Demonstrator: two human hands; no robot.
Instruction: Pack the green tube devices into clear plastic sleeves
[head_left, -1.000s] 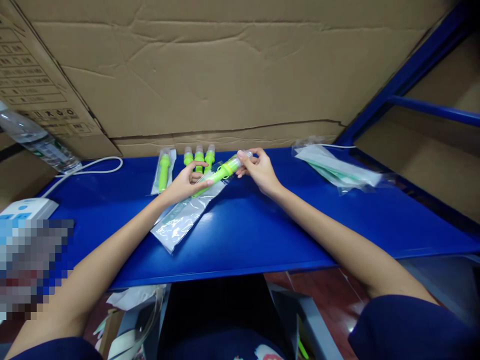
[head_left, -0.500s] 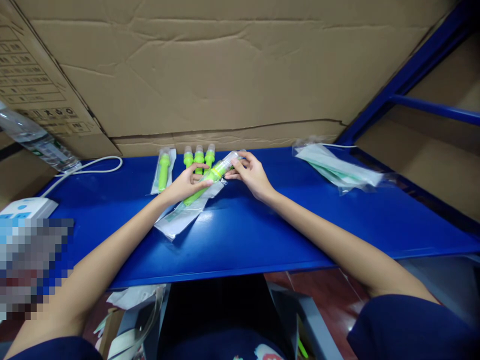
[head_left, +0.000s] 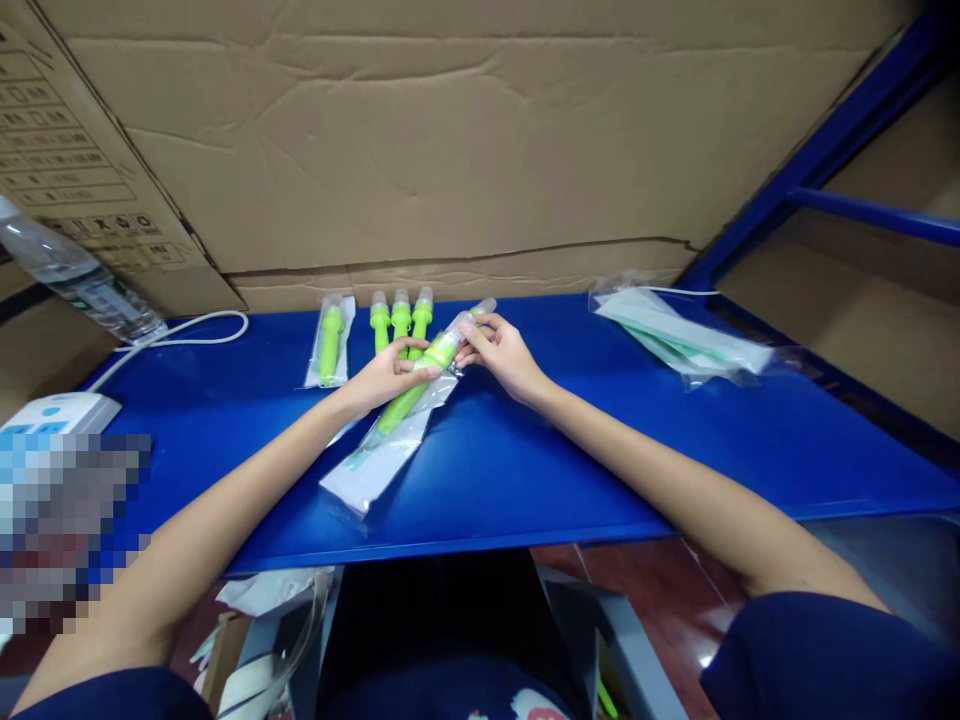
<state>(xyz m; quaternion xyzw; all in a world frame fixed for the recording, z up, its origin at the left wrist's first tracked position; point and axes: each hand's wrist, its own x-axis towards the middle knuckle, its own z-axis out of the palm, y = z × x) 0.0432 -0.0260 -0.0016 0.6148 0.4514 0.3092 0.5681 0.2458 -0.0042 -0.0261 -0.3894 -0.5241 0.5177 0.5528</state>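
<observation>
One lime-green stick with a clear cap, lying aslant over the near middle of the table, mostly within a clear bag whose pale lower end points toward the person. One left hand, thumb laid along the stick and fingers curled behind, closed on stick and film together. One right hand, thumb and fingertips drawn together about the cap end; whether film is also pinched there, I cannot tell. One further clear-capped stick, partly hidden, just behind the right fingers. Three green sticks, side by side beyond the left hand, caps away from the person. One bagged stick, farther left. One group of flat packets, white and pale green, at right. One blue table, backed by cardboard. At left: one clear bottle, leaning; one white power strip; one looped white cable.
</observation>
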